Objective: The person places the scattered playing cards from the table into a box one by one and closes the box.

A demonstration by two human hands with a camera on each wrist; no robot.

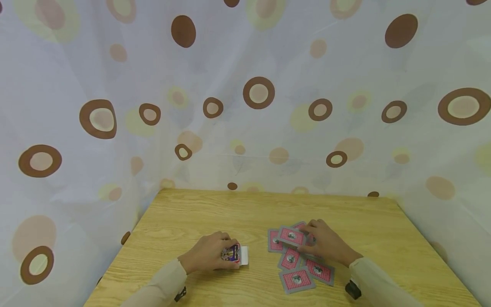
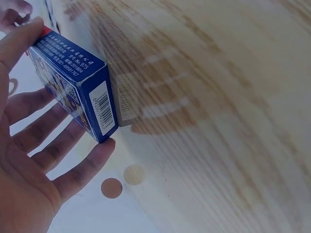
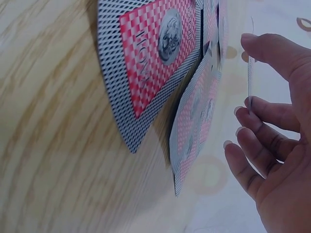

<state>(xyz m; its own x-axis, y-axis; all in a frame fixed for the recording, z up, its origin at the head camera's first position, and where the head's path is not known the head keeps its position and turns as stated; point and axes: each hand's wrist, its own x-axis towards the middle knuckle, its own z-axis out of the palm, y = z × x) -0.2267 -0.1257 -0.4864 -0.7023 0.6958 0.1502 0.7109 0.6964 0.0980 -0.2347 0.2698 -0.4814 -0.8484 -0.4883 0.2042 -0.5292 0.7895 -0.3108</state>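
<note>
Left hand, head view: the left hand (image 1: 207,253) grips a small blue printed cardboard box with red trim (image 1: 230,254), thumb along the near side, fingers over the far side.
Box end, head view: a white flap (image 1: 244,255) juts out toward the cards.
Right hand, head view: the right hand (image 1: 329,244) pinches a red-checked playing card with a grey border and a round central picture (image 1: 290,236), thumb at the near edge, fingers at the far one.
Cards, head view: loose playing cards with the same red-and-grey backs (image 1: 297,280) lie in an overlapping spread below and around the pinched one, well apart from the box.
Surroundings, head view: all this is on or above a yellowish wood-grain desk (image 1: 184,213), with a white curtain patterned in brown, peach and yellow spots and rings (image 1: 238,55) behind.
Box, left wrist view: tilted in the frame, its end bears a white barcode label (image 2: 102,109); the thumb is at the far upper edge, and its reflection shows on the glossy desk. Whether it touches the wood, I cannot tell.
Pinched card, right wrist view: nearly edge-on, between thumb and fingertips, apart from the loose cards; the lower fingers are bent beside it.
</note>
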